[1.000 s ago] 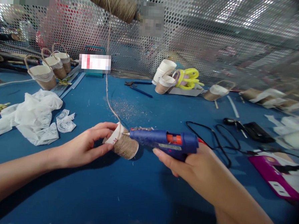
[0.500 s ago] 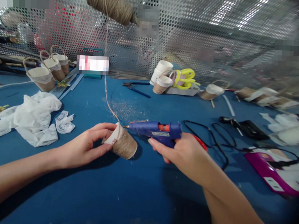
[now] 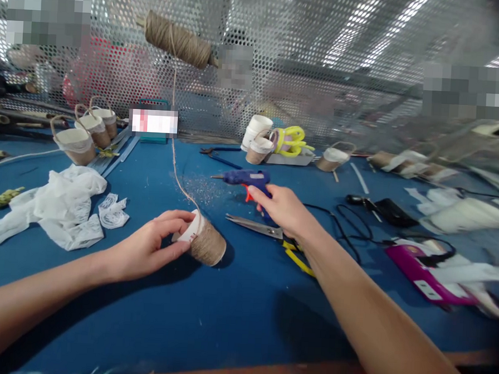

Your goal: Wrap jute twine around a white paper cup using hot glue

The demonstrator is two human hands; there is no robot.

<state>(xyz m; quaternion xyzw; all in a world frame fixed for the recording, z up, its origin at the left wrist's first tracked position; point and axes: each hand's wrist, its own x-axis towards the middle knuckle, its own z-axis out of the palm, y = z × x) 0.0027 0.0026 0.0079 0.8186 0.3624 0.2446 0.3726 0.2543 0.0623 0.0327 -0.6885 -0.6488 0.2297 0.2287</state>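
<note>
Cup [image 3: 208, 242] gripped by left hand [image 3: 148, 247], long axis aslant, mouth up-left, glue gun [image 3: 250, 178] gripped by right hand [image 3: 282, 211], nozzle [image 3: 217, 177] leftward.

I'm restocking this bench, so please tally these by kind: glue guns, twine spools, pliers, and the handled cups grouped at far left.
Hot glue gun: 1
Twine spool: 1
Blue-handled pliers: 1
Handled cups at far left: 3
Total: 6

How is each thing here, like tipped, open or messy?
Cup: tipped, held by left hand
Glue gun: in right hand, off the cup
Twine: running from spool to cup
Scissors: lying flat
Pliers: handles spread
White fabric: crumpled
Handled cups: upright
</note>
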